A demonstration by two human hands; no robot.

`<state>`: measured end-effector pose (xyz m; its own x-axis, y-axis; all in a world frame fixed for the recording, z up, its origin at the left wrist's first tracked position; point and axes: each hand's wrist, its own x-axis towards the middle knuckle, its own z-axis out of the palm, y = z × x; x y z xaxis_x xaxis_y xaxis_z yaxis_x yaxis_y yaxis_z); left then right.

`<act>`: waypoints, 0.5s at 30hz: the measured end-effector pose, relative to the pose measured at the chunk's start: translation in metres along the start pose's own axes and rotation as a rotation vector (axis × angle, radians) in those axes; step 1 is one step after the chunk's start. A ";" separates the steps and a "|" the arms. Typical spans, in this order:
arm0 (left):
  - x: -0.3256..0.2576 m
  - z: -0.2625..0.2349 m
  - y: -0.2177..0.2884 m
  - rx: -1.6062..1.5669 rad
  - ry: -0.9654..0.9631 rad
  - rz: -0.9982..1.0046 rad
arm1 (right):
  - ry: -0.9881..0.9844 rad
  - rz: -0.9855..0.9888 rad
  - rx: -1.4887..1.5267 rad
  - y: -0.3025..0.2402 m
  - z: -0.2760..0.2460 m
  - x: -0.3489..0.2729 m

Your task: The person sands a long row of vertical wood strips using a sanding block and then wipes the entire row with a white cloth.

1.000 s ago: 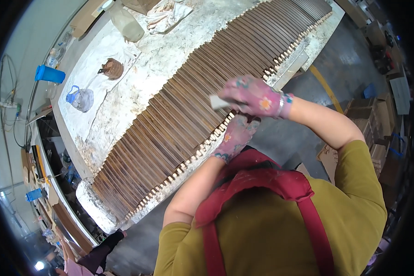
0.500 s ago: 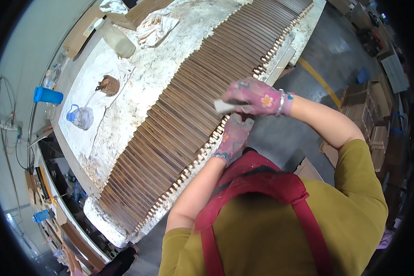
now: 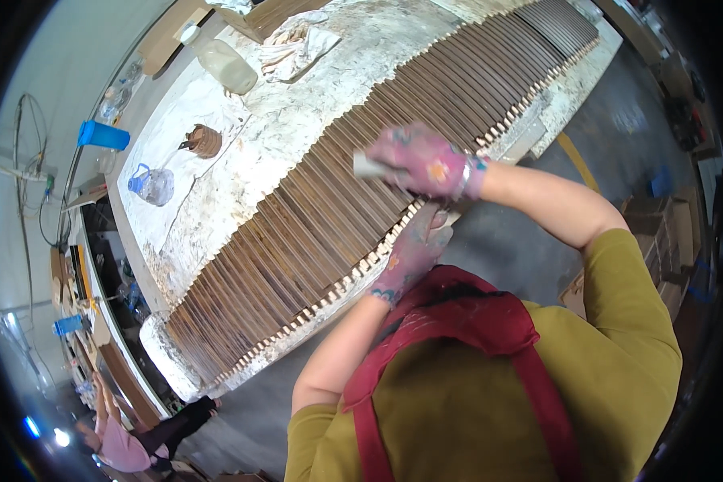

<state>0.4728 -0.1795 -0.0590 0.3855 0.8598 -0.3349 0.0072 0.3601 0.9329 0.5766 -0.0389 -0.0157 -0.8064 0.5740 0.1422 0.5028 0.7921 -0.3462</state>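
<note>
A long row of dark brown wooden strips (image 3: 321, 209) with pale ends lies side by side across the table. My right hand (image 3: 430, 165), in a pink flowered glove, is closed on a small whitish pad (image 3: 369, 166) over the middle of the strips; motion blurs it, and whether it is a sponge or folded cloth I cannot tell. My left hand (image 3: 414, 253), gloved the same way, rests at the near ends of the strips with its fingers stretched out. Its fingertips lie just below my right hand.
The stained white table (image 3: 209, 209) also holds a cloudy bottle (image 3: 225, 66), a crumpled cloth (image 3: 297, 48), a brown pot (image 3: 205, 141) and a clear jug (image 3: 153, 185). Cardboard boxes (image 3: 651, 233) stand on the floor at right. Another person (image 3: 128, 442) is at lower left.
My right hand has moved left with the pad, farther over the strips. My left hand stays near the pale ends. The whole view has shifted, and more of the other person shows.
</note>
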 end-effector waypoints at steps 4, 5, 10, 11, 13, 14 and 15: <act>-0.004 0.007 -0.003 -0.060 0.086 -0.033 | 0.063 -0.123 0.064 0.024 -0.021 0.029; -0.006 0.013 -0.002 -0.170 0.133 -0.071 | 0.060 -0.015 0.037 0.034 -0.030 0.049; -0.007 0.015 -0.004 -0.124 0.202 -0.059 | -0.023 0.060 -0.041 0.041 -0.009 0.062; -0.006 0.014 -0.016 -0.107 0.218 -0.031 | 0.082 -0.073 -0.064 0.036 0.000 0.043; -0.001 0.015 -0.024 -0.041 0.217 0.018 | 0.072 -0.129 -0.098 0.028 0.000 0.002; 0.000 0.014 -0.024 0.008 0.209 0.033 | 0.040 -0.154 -0.095 0.021 -0.010 -0.018; 0.001 0.013 -0.024 0.061 0.194 0.049 | 0.111 -0.180 -0.097 0.015 -0.013 -0.037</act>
<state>0.4849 -0.1914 -0.0798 0.2020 0.9315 -0.3025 0.0510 0.2984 0.9531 0.6183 -0.0457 -0.0138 -0.8492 0.4365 0.2970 0.3856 0.8971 -0.2158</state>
